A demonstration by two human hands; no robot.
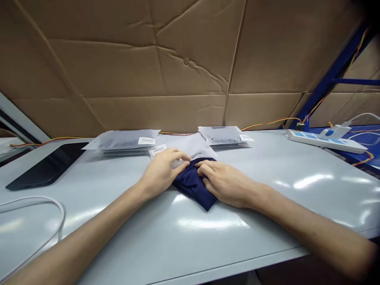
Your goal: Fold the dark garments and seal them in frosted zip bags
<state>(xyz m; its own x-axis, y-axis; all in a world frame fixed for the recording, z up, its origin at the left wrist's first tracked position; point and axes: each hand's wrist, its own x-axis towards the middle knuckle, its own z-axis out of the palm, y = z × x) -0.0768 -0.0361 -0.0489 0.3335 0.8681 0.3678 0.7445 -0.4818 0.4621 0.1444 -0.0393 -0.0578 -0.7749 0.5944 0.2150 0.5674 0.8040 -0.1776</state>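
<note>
Between my hands lies a folded piece of dark navy cloth (194,188), its upper end at the mouth of a frosted plastic bag (196,145). My left hand (162,170) has thumb and fingers closed at the bag's opening edge, close to the cloth. A white printed label (157,150) shows on the bag beside that hand. My right hand (222,182) rests on the cloth's right side with its fingers curled onto the fabric. How much of the cloth is inside the bag cannot be made out.
Behind the hands are a left stack of filled frosted bags (124,138) and a right stack (222,135). A black tablet-like slab (50,166) and a white cable (61,213) lie left. A power strip (326,141) sits right. Cardboard (154,71) stands behind the table (208,241).
</note>
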